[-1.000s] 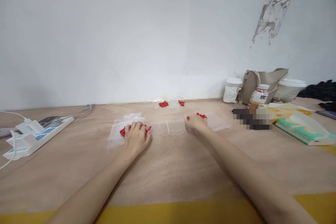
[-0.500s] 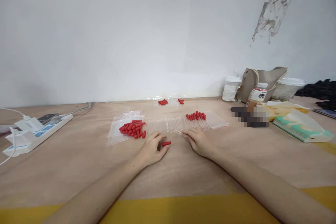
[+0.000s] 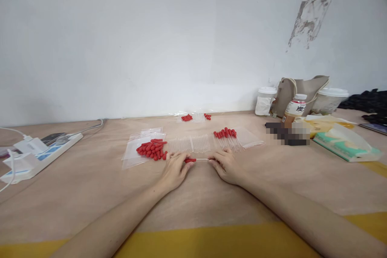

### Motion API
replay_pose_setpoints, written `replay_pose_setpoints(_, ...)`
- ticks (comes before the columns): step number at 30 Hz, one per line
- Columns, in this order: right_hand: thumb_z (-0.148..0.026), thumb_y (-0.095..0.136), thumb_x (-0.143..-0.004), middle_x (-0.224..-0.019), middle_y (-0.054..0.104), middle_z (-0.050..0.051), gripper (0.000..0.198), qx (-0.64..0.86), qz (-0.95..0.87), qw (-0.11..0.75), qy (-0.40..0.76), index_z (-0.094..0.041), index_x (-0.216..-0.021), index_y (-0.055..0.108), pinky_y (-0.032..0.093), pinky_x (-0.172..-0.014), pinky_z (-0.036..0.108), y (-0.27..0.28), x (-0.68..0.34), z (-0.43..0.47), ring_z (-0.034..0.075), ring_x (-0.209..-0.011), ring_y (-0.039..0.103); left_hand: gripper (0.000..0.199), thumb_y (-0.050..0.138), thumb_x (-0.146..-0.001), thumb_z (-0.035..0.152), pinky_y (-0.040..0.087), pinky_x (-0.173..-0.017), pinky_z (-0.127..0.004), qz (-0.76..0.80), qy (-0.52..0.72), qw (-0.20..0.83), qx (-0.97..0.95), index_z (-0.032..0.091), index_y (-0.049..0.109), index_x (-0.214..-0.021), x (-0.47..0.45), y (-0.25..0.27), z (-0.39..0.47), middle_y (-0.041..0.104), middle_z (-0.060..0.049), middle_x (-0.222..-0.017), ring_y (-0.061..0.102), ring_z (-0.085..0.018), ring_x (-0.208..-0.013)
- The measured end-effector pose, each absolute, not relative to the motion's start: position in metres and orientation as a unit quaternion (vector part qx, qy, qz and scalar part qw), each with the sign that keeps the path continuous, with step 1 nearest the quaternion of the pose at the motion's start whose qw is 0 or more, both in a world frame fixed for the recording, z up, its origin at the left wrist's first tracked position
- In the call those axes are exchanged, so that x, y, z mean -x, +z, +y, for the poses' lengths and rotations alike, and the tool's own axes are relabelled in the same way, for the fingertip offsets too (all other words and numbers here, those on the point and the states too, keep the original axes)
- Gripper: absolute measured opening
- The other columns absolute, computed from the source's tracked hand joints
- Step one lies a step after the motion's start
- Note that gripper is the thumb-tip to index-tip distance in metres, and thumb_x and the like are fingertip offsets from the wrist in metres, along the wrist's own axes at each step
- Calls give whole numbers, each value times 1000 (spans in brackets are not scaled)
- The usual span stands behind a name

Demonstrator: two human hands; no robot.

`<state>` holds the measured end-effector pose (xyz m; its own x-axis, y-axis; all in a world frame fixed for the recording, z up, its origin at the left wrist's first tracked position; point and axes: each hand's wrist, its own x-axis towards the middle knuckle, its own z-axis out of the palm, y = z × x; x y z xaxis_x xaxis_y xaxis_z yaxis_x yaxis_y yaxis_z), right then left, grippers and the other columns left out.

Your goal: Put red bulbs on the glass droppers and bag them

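Between the thumb and fingers of my left hand (image 3: 175,169) is a red rubber dropper bulb (image 3: 190,160), its narrow end pointing right. My right hand (image 3: 225,166) is closed on a thin clear dropper tube (image 3: 202,160), which lies level and meets the bulb's mouth; whether it is inside the mouth I cannot tell. Beyond the hands lies a row of clear tubes (image 3: 189,144). A heap of red bulbs (image 3: 151,149) rests on clear plastic bags (image 3: 130,157) to the left. At the right, several droppers with red bulbs (image 3: 225,133) lie side by side by another clear bag (image 3: 249,139).
Bagged red bulbs (image 3: 186,117) lie near the wall. A power strip (image 3: 45,157) with chargers and cables is at left. On the right are a lidded cup (image 3: 265,100), a bottle (image 3: 294,109), a grey bag (image 3: 286,92), a tissue pack (image 3: 344,147) and a pixelated dark item (image 3: 287,133).
The tube in my right hand has swung level and come to the bulb's mouth. My left thumb and fingers have closed on the bulb, and the two hands face each other.
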<state>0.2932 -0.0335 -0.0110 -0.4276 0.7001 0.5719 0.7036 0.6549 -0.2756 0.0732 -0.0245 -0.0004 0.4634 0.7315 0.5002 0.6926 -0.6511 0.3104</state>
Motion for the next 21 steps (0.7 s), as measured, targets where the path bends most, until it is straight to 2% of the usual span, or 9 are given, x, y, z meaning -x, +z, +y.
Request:
replay_pose_setpoints(8, -24, 36, -88, -86, 64, 1, 23, 404, -852, 333, 21, -21, -88, 59, 30, -77, 30, -9, -291, -36, 12, -76, 55, 10, 49, -85, 28, 23, -86, -36, 393, 310, 41, -865, 21, 55, -88, -74, 2, -27, 65, 2, -85, 55, -17, -82)
replay_pose_setpoints(13, -23, 41, -87, -79, 64, -2, 20, 380, -862, 333, 31, -23, -86, 61, 29, -75, 29, -13, -293, -29, 10, -71, 54, 19, 43, -88, 29, 22, -87, -37, 367, 291, 42, -883, 23, 61, -83, -74, 5, -31, 66, 3, -76, 55, -15, -74)
replay_pose_setpoints(21, -23, 45, -85, -77, 64, 0, 19, 368, -866, 334, -61, -23, -83, 64, 24, -73, 31, -17, -295, -25, 11, -66, 51, 20, 43, -88, 27, 21, -89, -37, 345, 266, 29, -900, 21, 61, -83, -75, 4, -31, 65, 1, -75, 55, -15, -74)
